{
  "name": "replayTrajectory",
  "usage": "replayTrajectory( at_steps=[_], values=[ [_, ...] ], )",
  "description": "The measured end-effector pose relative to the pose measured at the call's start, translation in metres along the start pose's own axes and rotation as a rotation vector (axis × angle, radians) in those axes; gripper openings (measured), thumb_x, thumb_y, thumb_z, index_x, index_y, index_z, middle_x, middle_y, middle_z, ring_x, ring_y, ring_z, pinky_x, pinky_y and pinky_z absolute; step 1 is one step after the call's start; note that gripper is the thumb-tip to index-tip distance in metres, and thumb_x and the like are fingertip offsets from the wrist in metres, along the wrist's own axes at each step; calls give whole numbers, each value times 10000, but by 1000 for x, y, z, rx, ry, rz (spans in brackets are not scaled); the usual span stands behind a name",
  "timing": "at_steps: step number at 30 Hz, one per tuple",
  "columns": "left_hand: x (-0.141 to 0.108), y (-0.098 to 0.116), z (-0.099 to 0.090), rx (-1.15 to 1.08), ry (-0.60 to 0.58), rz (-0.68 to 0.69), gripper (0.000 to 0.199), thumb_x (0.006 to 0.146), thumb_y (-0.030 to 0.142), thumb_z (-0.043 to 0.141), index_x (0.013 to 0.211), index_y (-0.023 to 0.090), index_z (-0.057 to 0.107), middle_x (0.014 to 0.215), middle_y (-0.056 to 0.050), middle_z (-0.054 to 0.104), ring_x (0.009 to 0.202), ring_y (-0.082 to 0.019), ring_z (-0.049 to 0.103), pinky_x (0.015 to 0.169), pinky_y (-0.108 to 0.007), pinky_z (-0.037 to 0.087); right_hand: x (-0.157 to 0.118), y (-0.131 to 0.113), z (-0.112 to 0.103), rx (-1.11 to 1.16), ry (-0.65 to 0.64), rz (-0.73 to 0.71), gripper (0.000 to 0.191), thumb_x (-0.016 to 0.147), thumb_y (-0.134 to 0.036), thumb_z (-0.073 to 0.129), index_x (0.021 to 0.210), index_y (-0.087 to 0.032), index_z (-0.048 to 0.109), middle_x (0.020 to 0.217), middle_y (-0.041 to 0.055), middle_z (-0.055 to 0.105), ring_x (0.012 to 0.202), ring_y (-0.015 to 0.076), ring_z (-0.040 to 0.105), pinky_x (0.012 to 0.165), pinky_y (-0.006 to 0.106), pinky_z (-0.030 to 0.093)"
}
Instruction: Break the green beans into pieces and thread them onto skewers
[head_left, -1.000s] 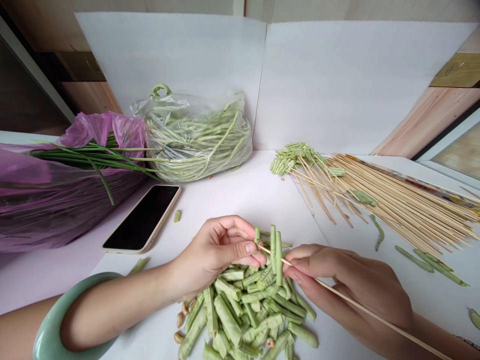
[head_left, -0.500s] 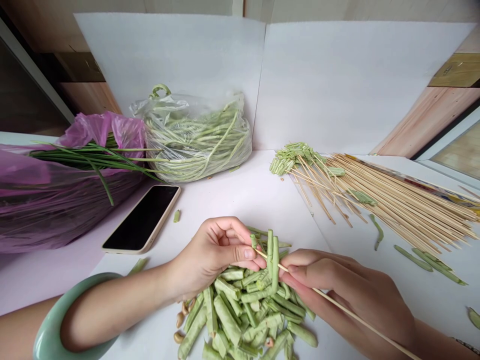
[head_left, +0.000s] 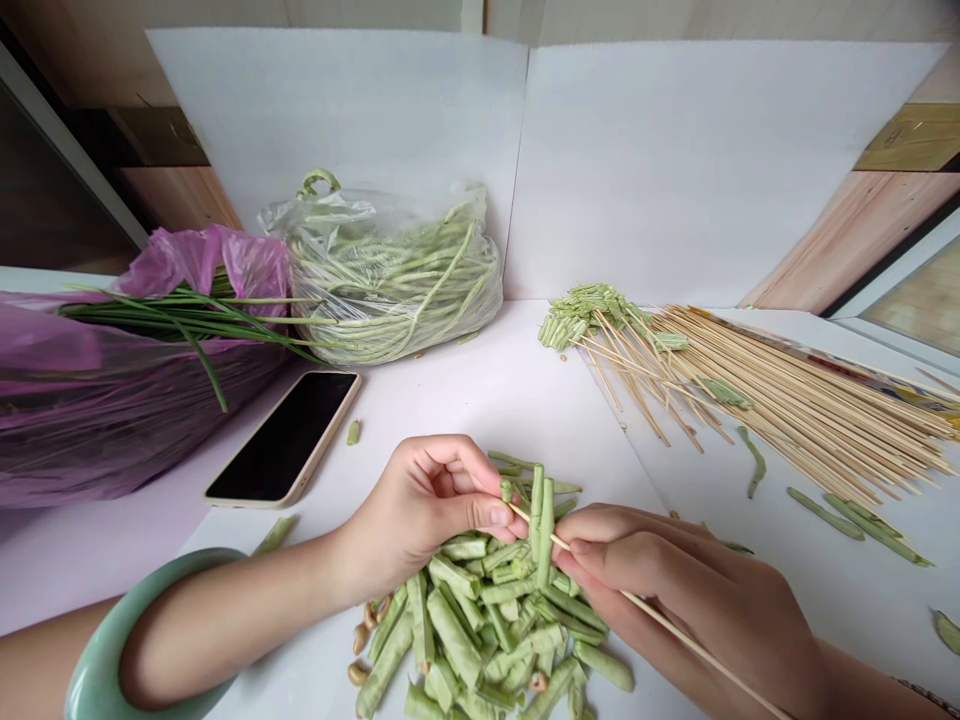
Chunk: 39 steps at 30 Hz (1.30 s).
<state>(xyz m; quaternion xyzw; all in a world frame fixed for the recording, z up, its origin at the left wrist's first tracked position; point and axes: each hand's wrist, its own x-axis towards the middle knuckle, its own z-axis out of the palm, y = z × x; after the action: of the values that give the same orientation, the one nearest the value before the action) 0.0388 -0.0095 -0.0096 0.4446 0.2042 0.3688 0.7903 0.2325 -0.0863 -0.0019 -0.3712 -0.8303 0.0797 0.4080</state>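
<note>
My left hand (head_left: 442, 500), below a green bangle (head_left: 112, 640) on the forearm, pinches a short green bean piece (head_left: 508, 491) at the tip of a thin wooden skewer (head_left: 675, 632). My right hand (head_left: 690, 590) grips that skewer, its fingers closed around the stick. Two bean pieces (head_left: 541, 530) are threaded side by side on the skewer between my hands, standing roughly upright. Under both hands lies a heap of cut green bean pieces (head_left: 457, 640) on the white surface, with a few cashew-shaped nuts (head_left: 360, 638) at its left edge.
Behind on the left are a purple bag (head_left: 112, 400) with green stalks, a clear bag of long beans (head_left: 405, 280) and a phone (head_left: 285, 440). At the right lie many wooden skewers (head_left: 795, 390), a bundle of threaded beans (head_left: 585, 312) and loose bean pieces (head_left: 825, 513).
My right hand and the two threaded bean pieces have shifted slightly left, toward my left hand. My left hand is nearly unmoved.
</note>
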Motion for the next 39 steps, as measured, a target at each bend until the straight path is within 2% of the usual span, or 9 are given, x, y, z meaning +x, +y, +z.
replayTrajectory(
  at_steps=[7,11,14,17,26,33,39],
  values=[
    [0,1,1,12,16,-33,129,715,57,786,699,112,671,656,-25,739,616,-115,713,612,-166,578,1,4,1,7,25,2,162,922,-80,481,849,-224,474,770,-9,675,570,81,590,551,144,493],
    [1,1,0,-13,64,-85,130,714,142,810,761,112,693,676,-32,735,624,-118,709,629,-182,585,1,12,1,97,23,122,128,910,-135,536,880,-249,486,859,-15,714,676,98,664,574,133,511],
    [2,2,-1,-29,80,-104,172,700,180,826,804,100,715,707,-54,741,658,-127,712,654,-194,591,-1,17,1,164,55,220,141,901,-155,573,849,-258,492,866,-43,721,672,93,679,610,140,526],
    [3,3,-2,-59,80,-126,187,674,168,842,809,102,730,721,-53,746,655,-123,713,664,-192,594,-2,18,2,205,54,247,141,899,-155,580,845,-261,504,873,-51,720,673,89,682,630,142,534],
    [2,4,-1,-33,31,-189,150,645,145,852,693,103,717,630,-66,736,584,-135,709,564,-161,567,2,13,3,230,21,185,152,900,-135,572,853,-258,495,856,-55,702,687,70,649,635,115,502],
    [1,5,-2,4,0,-187,142,658,144,842,665,99,707,618,-70,733,565,-128,697,564,-168,556,1,10,4,255,27,111,185,879,-65,553,862,-240,496,809,-8,674,639,102,608,594,185,510],
    [0,6,0,23,9,-187,154,643,162,852,648,103,709,598,-62,724,550,-130,687,551,-173,546,3,6,5,262,36,80,201,871,-43,539,838,-233,481,801,10,687,590,94,566,552,179,504]
  ],
)
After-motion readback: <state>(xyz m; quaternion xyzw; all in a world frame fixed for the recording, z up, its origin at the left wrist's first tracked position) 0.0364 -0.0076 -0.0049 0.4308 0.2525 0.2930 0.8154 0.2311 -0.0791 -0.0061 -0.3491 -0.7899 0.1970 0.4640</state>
